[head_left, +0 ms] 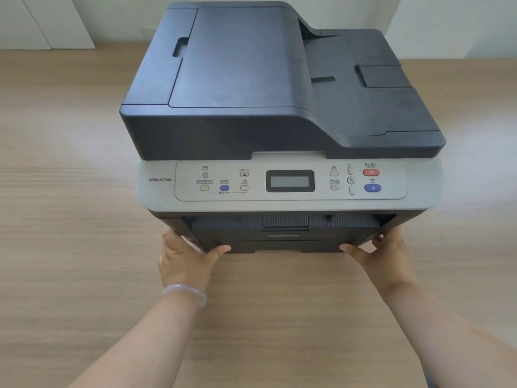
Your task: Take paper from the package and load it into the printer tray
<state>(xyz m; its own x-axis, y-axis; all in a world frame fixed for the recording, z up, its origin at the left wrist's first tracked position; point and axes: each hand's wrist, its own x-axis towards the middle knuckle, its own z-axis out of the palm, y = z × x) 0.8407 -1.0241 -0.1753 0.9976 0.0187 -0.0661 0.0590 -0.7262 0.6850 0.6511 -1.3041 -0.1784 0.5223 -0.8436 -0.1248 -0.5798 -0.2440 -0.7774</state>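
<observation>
A dark grey and light grey printer [279, 88] stands on a wooden table, its control panel facing me. The paper tray [282, 245] is the dark drawer at the printer's bottom front, flush with the body. My left hand [186, 260] grips the lower left front corner, thumb on the tray's front and fingers round the side. My right hand [382, 254] holds the lower right corner the same way. No paper and no package are in view.
The wooden table [70, 191] stretches out on both sides of the printer and in front of it. White wall panels [47, 21] stand behind the table. A pale bracelet [186, 294] sits on my left wrist.
</observation>
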